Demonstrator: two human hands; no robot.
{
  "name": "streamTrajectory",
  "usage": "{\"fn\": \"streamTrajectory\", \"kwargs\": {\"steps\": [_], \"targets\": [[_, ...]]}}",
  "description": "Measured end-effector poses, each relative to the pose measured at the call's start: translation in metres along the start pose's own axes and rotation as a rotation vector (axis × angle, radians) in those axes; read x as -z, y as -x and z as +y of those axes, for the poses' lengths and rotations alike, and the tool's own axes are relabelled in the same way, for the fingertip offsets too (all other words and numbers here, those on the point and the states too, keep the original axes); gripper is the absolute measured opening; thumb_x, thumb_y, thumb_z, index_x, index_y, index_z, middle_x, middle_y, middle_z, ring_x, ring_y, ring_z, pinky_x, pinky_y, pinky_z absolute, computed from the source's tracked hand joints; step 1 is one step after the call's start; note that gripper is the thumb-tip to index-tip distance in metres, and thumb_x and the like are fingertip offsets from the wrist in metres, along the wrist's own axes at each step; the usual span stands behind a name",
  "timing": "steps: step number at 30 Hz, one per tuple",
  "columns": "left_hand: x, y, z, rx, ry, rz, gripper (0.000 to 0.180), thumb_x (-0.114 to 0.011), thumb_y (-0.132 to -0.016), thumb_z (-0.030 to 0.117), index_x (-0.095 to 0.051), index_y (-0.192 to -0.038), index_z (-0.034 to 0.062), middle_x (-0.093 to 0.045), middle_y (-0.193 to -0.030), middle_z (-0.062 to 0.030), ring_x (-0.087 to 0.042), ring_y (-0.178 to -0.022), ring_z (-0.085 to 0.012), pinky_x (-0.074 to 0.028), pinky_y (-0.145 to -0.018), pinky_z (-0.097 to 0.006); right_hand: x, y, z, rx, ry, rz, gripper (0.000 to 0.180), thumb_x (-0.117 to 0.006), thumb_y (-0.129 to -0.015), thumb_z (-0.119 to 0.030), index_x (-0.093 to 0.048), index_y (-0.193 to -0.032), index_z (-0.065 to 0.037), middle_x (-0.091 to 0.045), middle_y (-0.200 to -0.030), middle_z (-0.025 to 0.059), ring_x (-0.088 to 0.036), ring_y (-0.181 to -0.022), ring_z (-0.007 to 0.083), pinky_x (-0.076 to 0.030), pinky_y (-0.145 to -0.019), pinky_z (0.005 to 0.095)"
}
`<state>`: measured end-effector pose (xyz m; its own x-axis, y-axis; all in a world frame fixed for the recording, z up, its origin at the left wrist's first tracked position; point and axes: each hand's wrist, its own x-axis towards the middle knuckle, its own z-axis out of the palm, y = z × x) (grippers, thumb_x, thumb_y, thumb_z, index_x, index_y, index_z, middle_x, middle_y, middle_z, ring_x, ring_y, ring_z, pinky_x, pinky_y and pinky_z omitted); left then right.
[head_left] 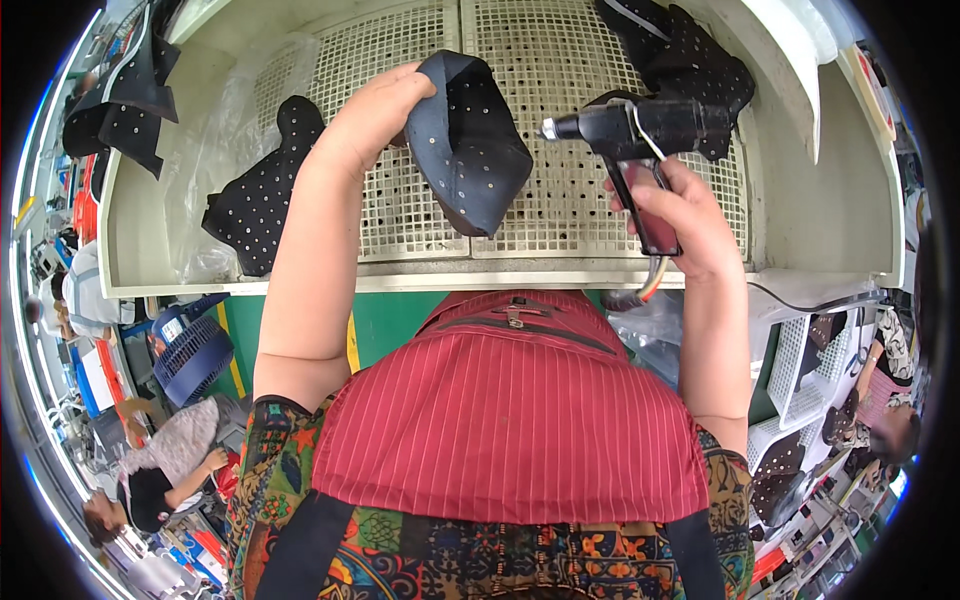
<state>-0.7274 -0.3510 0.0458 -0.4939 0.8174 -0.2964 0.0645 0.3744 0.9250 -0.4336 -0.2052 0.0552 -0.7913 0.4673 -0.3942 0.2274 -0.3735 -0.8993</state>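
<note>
My left hand (385, 105) is closed on the upper edge of a dark boot upper (430, 150) with small light dots or studs. It hangs curled into a loop with its opening showing. In my right hand (685, 215) is a pistol-shaped gun (655, 130) with a black barrel, a dark red grip and a bright metal tip. The tip points left toward the boot upper, a small gap apart from it. Coloured wires leave the bottom of the grip. Both hands are above a pale tray (400, 215) with a grid floor.
Another dotted black piece (265, 195) lies at the tray's left by clear plastic film (230, 110). More dotted pieces (685, 60) lie at the far right. A blue fan (190, 355) stands low left. White baskets (805, 370) are at the right. Other people sit on both sides.
</note>
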Motion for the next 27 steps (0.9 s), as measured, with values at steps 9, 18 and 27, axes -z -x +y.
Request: {"fn": "streamTrajectory", "kwargs": {"steps": [9, 18, 27], "targets": [[0.001, 0.002, 0.019, 0.069, -0.049, 0.035, 0.022, -0.050, -0.081, 0.019, -0.061, -0.092, 0.0041, -0.057, -0.080, -0.0001, -0.051, -0.071, -0.0098, -0.043, -0.063, -0.026, -0.041, -0.024, -0.005, 0.375, 0.572, 0.072, 0.036, -0.062, -0.086, -0.015, -0.053, -0.117, 0.000, -0.067, -0.097, 0.0109, -0.064, -0.085, 0.0200, -0.049, -0.073, 0.0310], [0.000, -0.001, 0.022, 0.105, -0.072, -0.040, 0.022, -0.050, -0.081, 0.019, -0.062, -0.092, 0.0041, -0.058, -0.082, 0.0010, -0.049, -0.073, -0.0089, -0.042, -0.066, -0.024, -0.046, -0.024, -0.007, 0.433, 0.983, 0.107, 0.038, -0.064, -0.084, -0.022, -0.054, -0.115, -0.002, -0.065, -0.088, 0.0205, -0.063, -0.082, 0.0385, -0.049, -0.072, 0.0441], [-0.008, -0.004, 0.022, 0.082, -0.048, -0.055, 0.022, -0.046, -0.083, 0.021, -0.061, -0.090, 0.0061, -0.058, -0.078, -0.0003, -0.052, -0.068, -0.0105, -0.044, -0.059, -0.027, -0.051, -0.028, 0.002, 0.490, 1.065, 0.230, 0.039, -0.065, -0.083, -0.021, -0.052, -0.113, -0.002, -0.064, -0.086, 0.0194, -0.062, -0.079, 0.0381, -0.049, -0.069, 0.0449]]}}
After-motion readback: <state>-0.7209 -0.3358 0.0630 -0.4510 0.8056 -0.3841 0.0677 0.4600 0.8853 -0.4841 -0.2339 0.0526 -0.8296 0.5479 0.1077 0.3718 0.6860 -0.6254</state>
